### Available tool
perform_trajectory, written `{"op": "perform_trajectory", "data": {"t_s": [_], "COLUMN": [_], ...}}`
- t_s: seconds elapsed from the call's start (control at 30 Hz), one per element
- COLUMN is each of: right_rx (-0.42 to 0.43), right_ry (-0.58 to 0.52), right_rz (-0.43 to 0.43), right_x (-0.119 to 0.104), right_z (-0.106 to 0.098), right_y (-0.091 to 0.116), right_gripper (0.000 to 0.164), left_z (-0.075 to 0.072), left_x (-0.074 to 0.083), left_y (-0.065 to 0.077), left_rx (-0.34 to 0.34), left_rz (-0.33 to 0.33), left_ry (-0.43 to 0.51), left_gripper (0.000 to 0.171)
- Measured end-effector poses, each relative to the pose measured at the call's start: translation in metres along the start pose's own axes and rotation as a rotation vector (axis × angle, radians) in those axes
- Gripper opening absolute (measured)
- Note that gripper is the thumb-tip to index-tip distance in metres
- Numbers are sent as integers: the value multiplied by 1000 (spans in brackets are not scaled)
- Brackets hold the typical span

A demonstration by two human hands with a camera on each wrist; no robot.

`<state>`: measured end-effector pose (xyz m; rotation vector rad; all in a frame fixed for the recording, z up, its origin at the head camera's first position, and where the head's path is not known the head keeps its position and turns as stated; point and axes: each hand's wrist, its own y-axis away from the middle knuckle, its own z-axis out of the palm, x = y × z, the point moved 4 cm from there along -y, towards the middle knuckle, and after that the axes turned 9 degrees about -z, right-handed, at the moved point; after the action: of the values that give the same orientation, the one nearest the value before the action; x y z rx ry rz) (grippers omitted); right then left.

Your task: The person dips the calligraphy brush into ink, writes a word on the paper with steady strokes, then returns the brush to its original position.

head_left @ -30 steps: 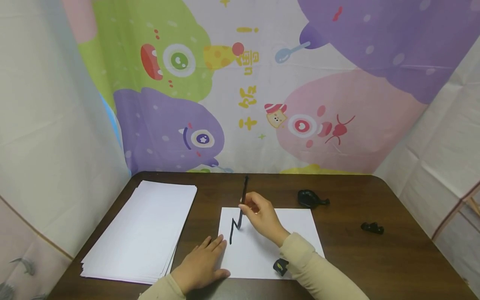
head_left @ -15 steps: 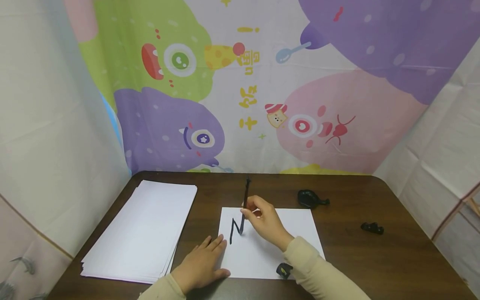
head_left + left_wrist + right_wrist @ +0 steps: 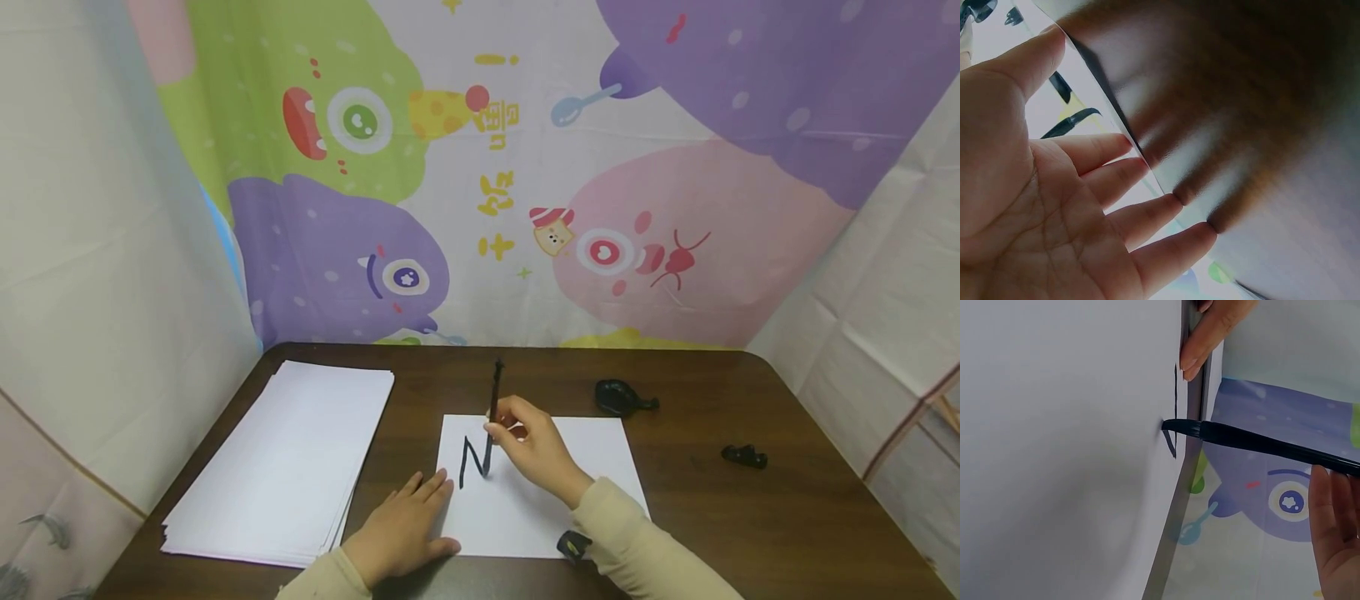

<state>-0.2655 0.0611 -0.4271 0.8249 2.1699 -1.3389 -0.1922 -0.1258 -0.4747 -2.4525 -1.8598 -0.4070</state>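
In the head view, my right hand (image 3: pixel 536 442) pinches a black writing brush (image 3: pixel 496 387) by its handle, which stands nearly upright. Its tip touches a white sheet of paper (image 3: pixel 517 525). Black strokes (image 3: pixel 462 467) shaped like an N lead to the tip. My left hand (image 3: pixel 401 525) lies flat at the sheet's left edge, fingertips on the paper. In the left wrist view, the straight, spread fingers (image 3: pixel 1157 219) reach the paper edge. The right wrist view shows the bent bristles (image 3: pixel 1182 427) against the sheet.
A stack of white paper (image 3: pixel 285 458) lies at the left. At the right sit a rounded black vessel with a narrow neck (image 3: pixel 618 397) and a small wavy black piece (image 3: pixel 745 456). A small black object (image 3: pixel 573 544) shows beside the right sleeve. A cartoon cloth (image 3: pixel 510 300) hangs behind.
My right hand has moved the brush slightly toward me and to the right, lengthening the slanting black stroke. The small black object beside the sleeve shifted with the arm. My left hand stayed put.
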Motion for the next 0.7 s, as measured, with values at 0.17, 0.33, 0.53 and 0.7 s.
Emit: {"op": "perform_trajectory", "data": {"t_s": [0.17,0.33,0.53,0.7], "right_rx": [-11,-21,-14,8], "right_ry": [-7,-12,-16,-31], "right_rz": [13,13,19,23], "right_x": [-2,-3,-2,-6], "right_z": [-2,-2,-4,-10], "right_y": [2,3,3,0], "right_gripper": [9,10,10,9], "left_z": [0,1,1,1], "left_x": [0,0,0,0], "left_y": [0,0,0,-1], "left_rx": [0,-5,-1,-3], "left_rz": [2,-2,-1,-1], "left_ry": [4,3,2,3], "left_gripper": [81,81,82,82]}}
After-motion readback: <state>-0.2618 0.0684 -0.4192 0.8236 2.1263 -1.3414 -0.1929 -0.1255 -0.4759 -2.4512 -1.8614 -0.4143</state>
